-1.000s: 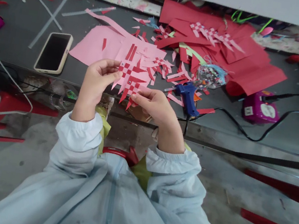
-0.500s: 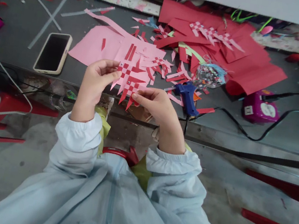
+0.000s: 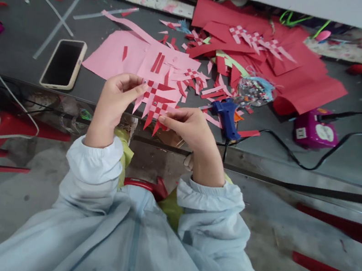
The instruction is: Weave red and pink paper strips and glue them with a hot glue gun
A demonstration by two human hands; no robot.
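Two woven red-and-pink paper fish are in front of me at the table's near edge, each with a small eye and pointed strip ends. My left hand pinches the left paper fish by its upper left side, between thumb and fingers. Lower and to the right, my right hand has the right paper fish pinched at its right side. The two fish lie close together and seem to overlap; whether they are joined, I cannot tell. Behind them are pink paper sheets and loose red and pink paper strips.
A blue glue gun lies right of my right hand, its black cord running right past a purple box. Left of my left hand lies a phone. Further back are red paper sheets, more woven fish and a bag of beads.
Both paper fish have shifted very slightly downward, with my left hand moving a little down too. Both hands keep their pinches; nothing was let go.
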